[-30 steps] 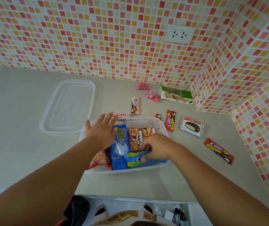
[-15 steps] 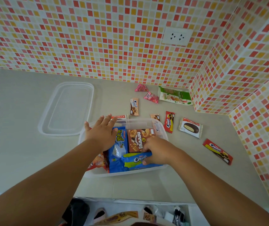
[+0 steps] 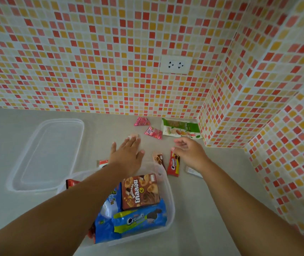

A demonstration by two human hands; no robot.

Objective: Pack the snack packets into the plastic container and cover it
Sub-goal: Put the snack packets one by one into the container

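1. Clear plastic, the container (image 3: 167, 191) sits on the counter (image 3: 202, 200) nearest you, open, already holding a brown biscuit box (image 3: 140, 191), a blue cream-biscuit pack (image 3: 140, 219) and another blue packet (image 3: 108, 209) beside them.
2. Just beyond the container's far rim lie the loose packets you have yet to pack: a small brown one (image 3: 159, 159) and a red cream-biscuit packet (image 3: 173, 164), side by side, long axes running away from you.
3. Your right hand (image 3: 190, 154) hovers just right of the red packet, fingers loosely curled and parted, holding nothing; it is the nearer hand, and I judge the pick is a short move leftward and down.
4. Your left hand (image 3: 127, 156) is spread flat and empty beyond the container's far rim, fingertips at a small packet (image 3: 133, 136) half hidden by them; whether they touch it I cannot tell.
5. Farther from the container, toward the tiled wall (image 3: 110, 61), lie two pink sweets (image 3: 148, 127) and a green-and-white packet (image 3: 180, 128) against the corner.
6. A pale packet (image 3: 191, 170) shows partly under your right wrist, and a red-and-white one (image 3: 102, 162) under your left forearm.
7. Left of the container the clear lid (image 3: 46, 154) lies flat, well clear of both reaches.
8. Nothing blocks the red packet.
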